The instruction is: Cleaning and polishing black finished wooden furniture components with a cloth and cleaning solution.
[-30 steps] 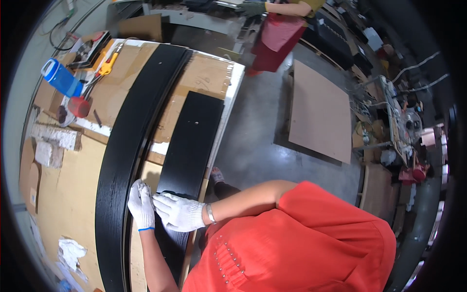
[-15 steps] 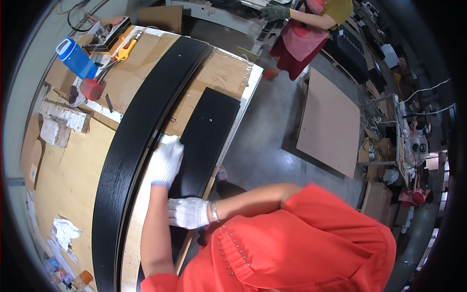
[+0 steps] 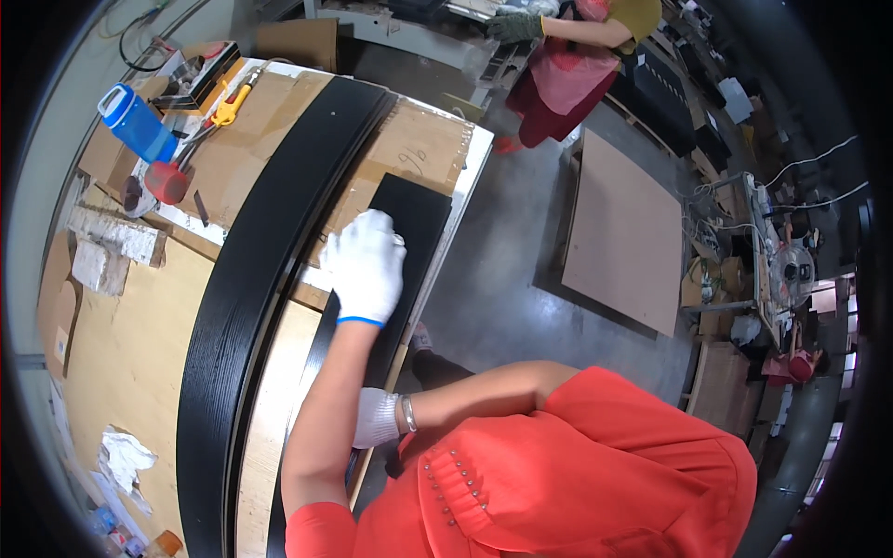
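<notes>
Cardboard sheets cover the workbench (image 3: 112, 372), which stands on a grey concrete floor with a co-worker (image 3: 577, 56) in an apron at another bench far ahead. Two black wooden pieces lie on the cardboard: a long black curved board (image 3: 260, 279) running from the far end of the bench toward the near edge, and just to its right a shorter flat black panel (image 3: 409, 223) beside the bench's right edge.

The left hand (image 3: 366, 265), in a white knit glove, lies palm down on the flat black panel, close to the curved board. Its fingers are loosely together and slightly bent, pressing on the surface rather than pinching anything. The bare left forearm stretches forward from the orange-red sleeve, almost straight.

The right hand (image 3: 377, 418), also gloved, sits low and near the body at the near end of the panel. The left arm covers most of it, so its fingers and whatever they touch cannot be made out; a bracelet shows at the wrist.

At the far left corner stand a blue bottle (image 3: 138, 121), a red cup (image 3: 167, 179) and a yellow-handled tool (image 3: 223, 110). Crumpled white rags (image 3: 126, 458) lie near the left edge.
</notes>
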A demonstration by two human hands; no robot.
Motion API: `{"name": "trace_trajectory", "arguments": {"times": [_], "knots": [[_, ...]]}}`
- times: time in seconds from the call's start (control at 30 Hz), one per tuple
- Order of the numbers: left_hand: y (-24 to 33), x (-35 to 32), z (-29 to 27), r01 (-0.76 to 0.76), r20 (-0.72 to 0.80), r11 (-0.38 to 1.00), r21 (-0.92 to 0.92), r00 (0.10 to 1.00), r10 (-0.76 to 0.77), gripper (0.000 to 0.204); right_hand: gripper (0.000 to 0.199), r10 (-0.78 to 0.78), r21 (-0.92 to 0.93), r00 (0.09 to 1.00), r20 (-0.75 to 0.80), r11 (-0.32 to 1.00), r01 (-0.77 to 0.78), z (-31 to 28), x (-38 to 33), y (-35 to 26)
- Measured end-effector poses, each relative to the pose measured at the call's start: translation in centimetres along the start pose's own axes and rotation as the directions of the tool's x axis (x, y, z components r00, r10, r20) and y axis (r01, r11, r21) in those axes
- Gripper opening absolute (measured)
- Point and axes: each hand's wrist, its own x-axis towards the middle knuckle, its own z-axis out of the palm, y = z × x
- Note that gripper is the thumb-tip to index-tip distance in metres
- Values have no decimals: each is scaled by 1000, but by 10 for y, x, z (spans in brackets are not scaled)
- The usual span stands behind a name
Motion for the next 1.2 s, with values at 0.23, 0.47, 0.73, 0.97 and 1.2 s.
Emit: {"name": "trace_trajectory", "arguments": {"times": [0.23, 0.47, 0.73, 0.97, 1.2], "knots": [[120, -53, 21, -24, 240, 485, -874, 847, 474, 20, 25, 10, 37, 979, -204, 999, -3, 32, -24, -4], [2, 0, -16, -259, 167, 937, -236, 939, 301, 52, 18, 70, -84, 971, 227, 995, -52, -37, 14, -31], [-148, -357, -164, 759, 159, 563, -328, 632, -759, 21, 24, -304, -364, 952, 49, 882, 300, -49, 23, -29], [-41, -339, -214, 678, 78, 631, 377, 655, -751, 13, 54, -72, -526, 978, 196, 834, 167, -54, 36, -48], [-114, -618, -319, 884, -589, 464, 60, 407, -699, 14, 56, -92, -604, 962, 259, 761, 235, -53, 40, -49]]}}
